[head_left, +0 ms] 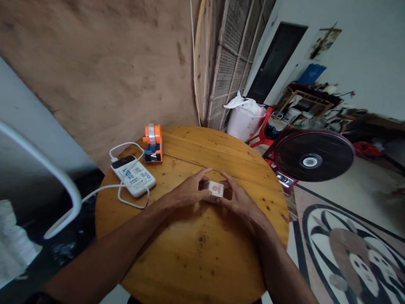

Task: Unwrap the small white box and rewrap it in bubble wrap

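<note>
Between my two hands is a small whitish box (216, 189) with a red print on its face, at the middle of the round wooden table. My left hand (190, 186) grips its left side with thumb and fingers. On the opposite side my right hand (239, 198) has its thumb at the near edge and its fingers curved around the far edge. The box's sides are partly hidden by the fingers. I cannot tell whether it rests on the wood or is slightly raised.
An orange and blue tape dispenser (153, 143) stands at the back left of the table (196, 261). Near it lies a white power bank (133, 175) with looping white cables. To the right are a round fan (319, 169), a red chair (264, 133) and a white sack (245, 118).
</note>
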`<state>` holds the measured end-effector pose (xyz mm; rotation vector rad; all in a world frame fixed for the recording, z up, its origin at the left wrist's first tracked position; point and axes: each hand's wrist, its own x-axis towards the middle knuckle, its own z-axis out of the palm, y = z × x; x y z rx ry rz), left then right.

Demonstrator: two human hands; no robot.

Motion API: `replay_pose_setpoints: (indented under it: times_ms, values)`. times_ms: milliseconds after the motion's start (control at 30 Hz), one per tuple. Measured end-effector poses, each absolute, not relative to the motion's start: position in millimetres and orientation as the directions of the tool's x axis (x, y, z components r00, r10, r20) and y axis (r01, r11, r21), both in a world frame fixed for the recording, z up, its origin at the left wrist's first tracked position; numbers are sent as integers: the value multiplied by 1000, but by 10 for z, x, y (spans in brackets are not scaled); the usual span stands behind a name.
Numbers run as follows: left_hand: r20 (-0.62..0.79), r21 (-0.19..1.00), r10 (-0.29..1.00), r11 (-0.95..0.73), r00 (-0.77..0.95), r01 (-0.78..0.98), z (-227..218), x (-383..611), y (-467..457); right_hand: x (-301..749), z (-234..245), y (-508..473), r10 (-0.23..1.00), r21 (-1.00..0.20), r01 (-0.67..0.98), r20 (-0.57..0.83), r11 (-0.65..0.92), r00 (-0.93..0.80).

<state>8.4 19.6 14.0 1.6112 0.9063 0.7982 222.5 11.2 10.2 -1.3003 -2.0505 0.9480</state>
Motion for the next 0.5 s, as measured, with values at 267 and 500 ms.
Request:
replay_pose_setpoints:
  times_ms: [267,500]
  values:
    - [42,969,837,-168,545,182,94,52,214,2271,102,134,909,-789,555,10,263,-417]
    - [29,969,859,-150,512,198,129,83,186,2356,133,200,922,-982,160,32,100,-385]
